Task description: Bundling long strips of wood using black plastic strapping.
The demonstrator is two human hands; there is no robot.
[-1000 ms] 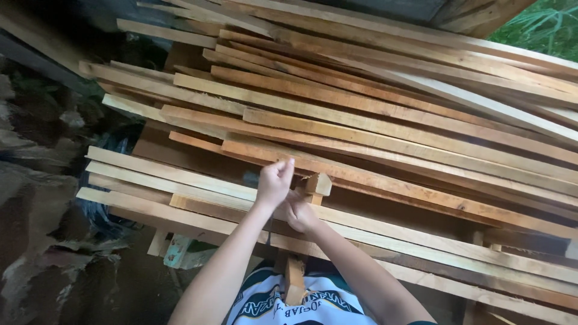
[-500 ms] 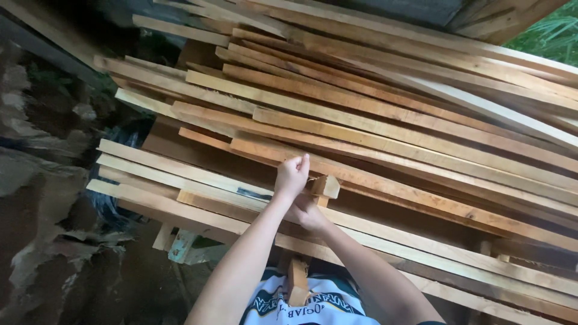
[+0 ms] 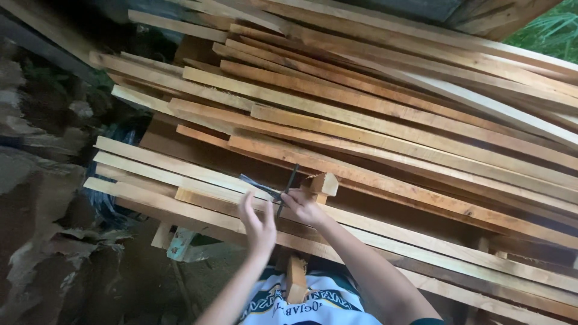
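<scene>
Here the right hand (image 3: 304, 207) is closed around a thin dark rod-like tool (image 3: 288, 191), maybe a pencil or a slim blade, which rises from the fist with its long axis nearly upright in the view, tipped slightly to the right, and its upper end lies against the edge of a long reddish plank (image 3: 385, 180) in the stack of sawn boards (image 3: 373, 102). Just right of the tool's tip sits a small pale wooden block (image 3: 324, 183), almost touching the right hand's knuckles. The left hand (image 3: 257, 224) is below and left of the tool, fingers (image 3: 245, 204) spread and holding nothing, palm toward the pale front planks (image 3: 156, 174); a flat dark piece (image 3: 259, 186) lies between the left fingertips and the tool. The right hand is the nearer one, already on the tool; the left is just beside it.
</scene>
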